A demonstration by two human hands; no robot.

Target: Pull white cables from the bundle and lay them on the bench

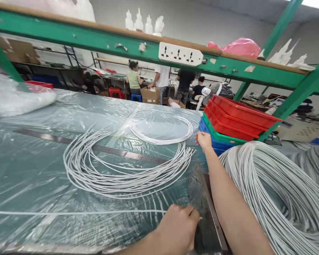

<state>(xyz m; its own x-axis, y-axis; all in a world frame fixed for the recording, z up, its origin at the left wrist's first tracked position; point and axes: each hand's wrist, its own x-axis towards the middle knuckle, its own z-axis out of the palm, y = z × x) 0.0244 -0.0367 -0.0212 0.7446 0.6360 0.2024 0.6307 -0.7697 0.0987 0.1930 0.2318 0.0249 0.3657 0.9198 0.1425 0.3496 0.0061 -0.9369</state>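
At the near edge of the bench, the left hand (177, 230) is clenched in a fist around a single white wire (77, 213). From the fist this wire runs out to the left, its long axis nearly level and parallel to the bench edge, as far as the picture border. It lies taut over the plastic sheet (29, 170) that covers the bench top.

Farther out and to the right, the right hand (203, 141) reaches forward at full arm's length. Its fingers pinch the right-hand ends of the cut wire bundle (117, 177); the exact hold is too small to tell. The bundle lies in wide, flat arcs, curving left from the right hand and back round, between the two hands. The right hand is therefore the one at the bundle; the left hand is well apart from it.

A metal ruler (133, 155) lies under the arcs, running from far left toward the right hand. A smaller wire loop (162, 136) lies just beyond the bundle.

To the right of the forearm, the large wire coil (276, 191) lies close beside it. Stacked trays (236, 122), red over green over blue, stand just beyond the right hand and limit further reach. Other people stand at benches in the background.
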